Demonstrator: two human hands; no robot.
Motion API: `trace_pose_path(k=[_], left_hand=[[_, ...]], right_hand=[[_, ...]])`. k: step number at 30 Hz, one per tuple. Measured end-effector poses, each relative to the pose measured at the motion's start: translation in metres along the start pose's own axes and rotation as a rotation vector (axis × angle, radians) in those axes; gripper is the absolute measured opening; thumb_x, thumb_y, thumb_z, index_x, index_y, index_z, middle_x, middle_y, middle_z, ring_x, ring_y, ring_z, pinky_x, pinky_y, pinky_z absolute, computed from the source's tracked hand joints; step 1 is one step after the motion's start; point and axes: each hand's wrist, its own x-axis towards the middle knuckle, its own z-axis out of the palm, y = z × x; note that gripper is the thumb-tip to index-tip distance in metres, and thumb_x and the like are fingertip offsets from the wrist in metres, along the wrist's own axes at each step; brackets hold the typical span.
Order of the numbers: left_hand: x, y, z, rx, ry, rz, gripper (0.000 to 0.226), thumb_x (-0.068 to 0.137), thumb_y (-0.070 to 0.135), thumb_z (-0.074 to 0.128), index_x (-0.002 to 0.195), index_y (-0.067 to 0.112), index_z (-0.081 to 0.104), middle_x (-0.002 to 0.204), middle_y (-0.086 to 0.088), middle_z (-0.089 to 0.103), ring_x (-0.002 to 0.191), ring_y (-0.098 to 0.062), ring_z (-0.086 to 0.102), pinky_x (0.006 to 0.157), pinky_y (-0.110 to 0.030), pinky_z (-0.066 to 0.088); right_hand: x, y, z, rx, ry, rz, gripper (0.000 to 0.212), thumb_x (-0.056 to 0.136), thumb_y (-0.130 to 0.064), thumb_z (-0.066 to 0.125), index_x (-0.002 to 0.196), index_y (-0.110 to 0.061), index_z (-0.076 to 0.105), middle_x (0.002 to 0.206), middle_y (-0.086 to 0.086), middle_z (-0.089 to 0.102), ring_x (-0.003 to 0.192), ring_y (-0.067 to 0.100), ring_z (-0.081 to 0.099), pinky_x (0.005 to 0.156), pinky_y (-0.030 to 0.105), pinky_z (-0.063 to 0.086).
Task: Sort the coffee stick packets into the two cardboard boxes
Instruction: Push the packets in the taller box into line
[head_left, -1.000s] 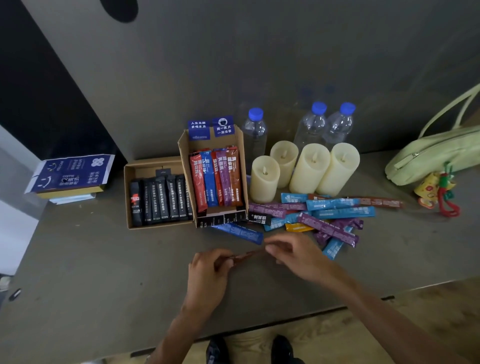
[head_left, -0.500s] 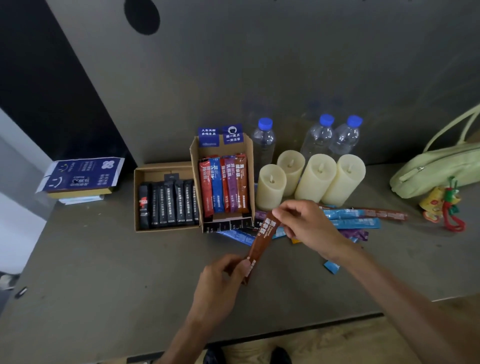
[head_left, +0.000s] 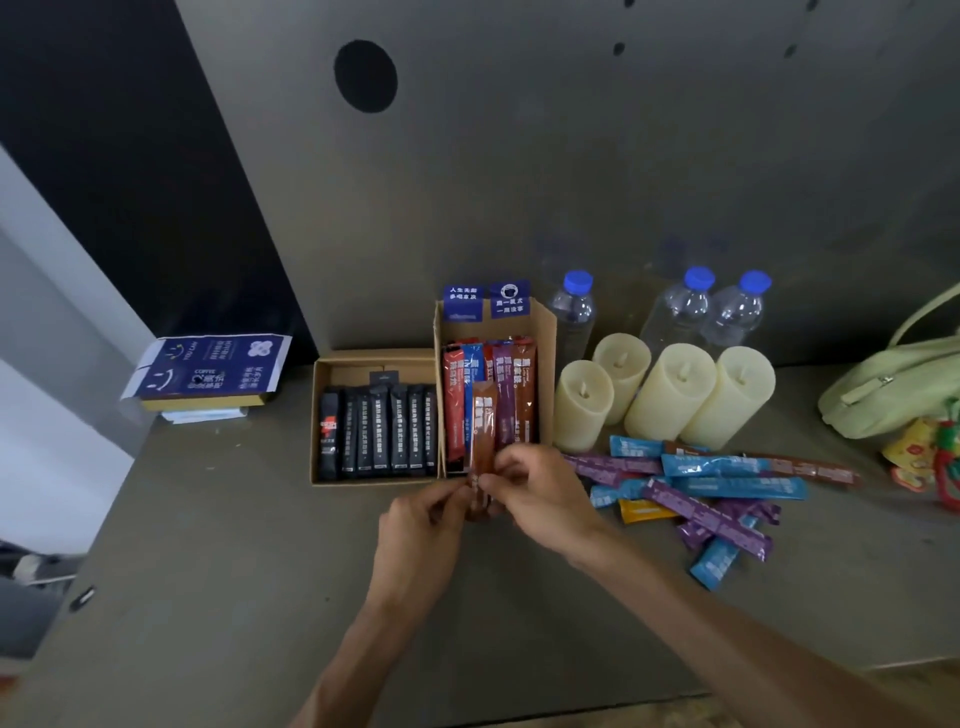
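The left hand (head_left: 421, 525) and right hand (head_left: 540, 493) pinch the brown packet (head_left: 483, 431) upright by its lower end, hiding the front of the right box (head_left: 545, 332) near the table's (head_left: 208, 571) back edge. Candles (head_left: 670, 389) stand beside it and loose packets (head_left: 727, 488) lie to the right. Before, the packet was tilted, nearer the front edge.

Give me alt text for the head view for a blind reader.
A left hand and a right hand pinch the lower end of a brown packet held upright at the front of the taller cardboard box of coloured packets. A low box of black packets sits beside it, and loose packets lie right of the hands, near four candles.
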Motion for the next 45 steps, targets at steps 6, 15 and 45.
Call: trace_pose_path(k=[6,15,45], left_hand=[[0.048,-0.005,-0.009,0.099,0.131,0.039,0.01,0.092,0.014,0.065,0.094,0.022,0.059,0.085,0.012,0.066,0.078,0.001,0.063,0.07,-0.024,0.056],[0.059,-0.013,-0.008,0.167,0.085,0.088,0.01,0.091,0.015,0.066,0.09,0.019,0.057,0.081,0.012,0.064,0.077,-0.002,0.062,0.068,-0.026,0.054],[-0.001,-0.051,0.04,0.407,-0.192,0.184,0.018,0.095,0.013,0.052,0.099,0.019,0.068,0.097,0.002,0.07,0.089,-0.016,0.064,0.08,-0.034,0.051]], right_hand=[[0.059,-0.002,0.012,-0.137,0.241,0.0,0.008,0.092,-0.015,0.067,0.087,-0.019,0.061,0.091,0.001,0.071,0.083,0.013,0.068,0.068,0.022,0.052],[0.074,0.009,0.028,-0.226,0.322,0.017,0.016,0.09,-0.016,0.068,0.106,-0.015,0.063,0.108,0.003,0.068,0.1,0.018,0.066,0.086,0.03,0.057],[-0.022,0.104,0.001,-0.636,0.287,-0.215,0.026,0.085,-0.015,0.073,0.111,-0.016,0.072,0.108,-0.003,0.068,0.102,0.017,0.057,0.088,0.023,0.044]])
